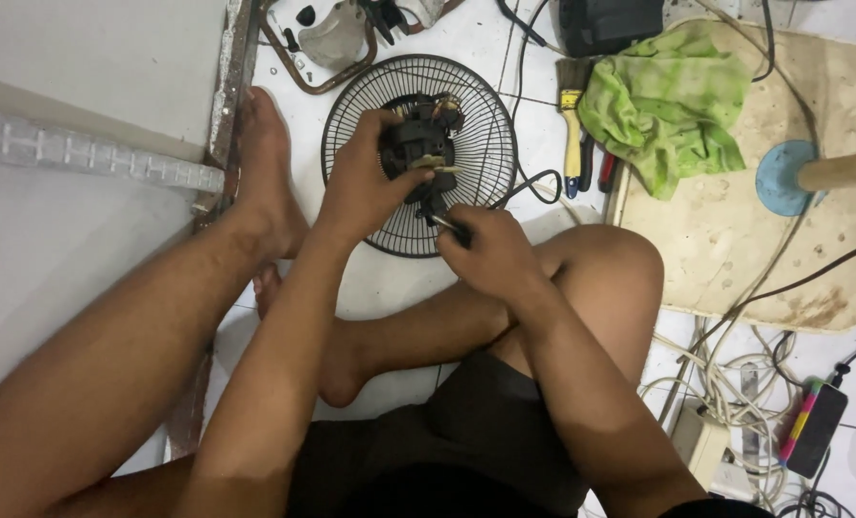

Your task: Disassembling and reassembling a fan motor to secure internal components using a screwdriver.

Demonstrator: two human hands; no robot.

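My left hand (366, 187) grips a black fan motor (418, 144), holding it above a round black wire fan grille (418, 91) that lies on the white tiled floor. My right hand (490, 251) is closed around a thin tool (445, 224) whose metal tip points up at the underside of the motor. A black cable (534, 182) runs from the motor to the right. I sit on the floor with my legs folded under both arms.
A paintbrush (572, 115) with a yellow handle and pliers (596, 168) lie right of the grille, beside a green cloth (668, 96) on a stained board (735, 249). White cables and a power strip (701, 436) are at lower right. A metal door track (226, 105) runs at left.
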